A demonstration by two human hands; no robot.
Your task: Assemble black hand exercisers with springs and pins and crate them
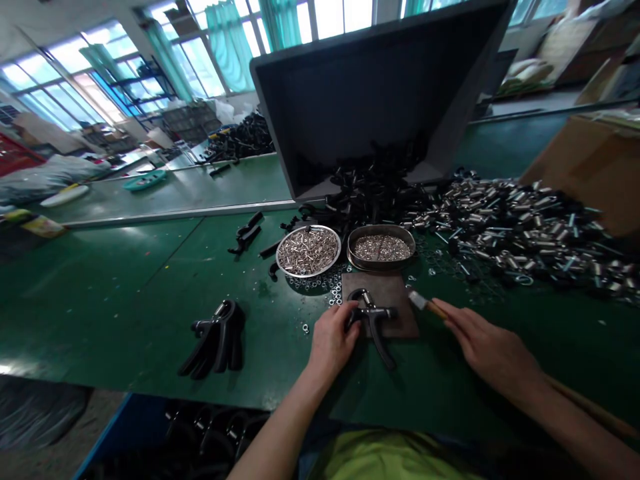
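Lime shirt (pixel 390 457), left fingers (pixel 343 312) curled on handgrip (pixel 373 315), right fingers (pixel 457 315) gripping wooden-handled tool (pixel 419 300)

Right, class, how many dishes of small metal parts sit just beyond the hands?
2: the round dish on the left and the oval tin beside it on the right.

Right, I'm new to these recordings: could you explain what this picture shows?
No machine here: these are a person's own bare hands, filmed by a camera worn on the head. The left hand holds a black spring hand grip over a metal plate; the right hand holds a wooden-handled tool, probably a hammer. On the green worktable are a round dish of metal pins, an oval tin of tiny metal parts, similar grips to the left and a heap of springs and black parts to the right. A large grey bin stands behind, open towards the camera.
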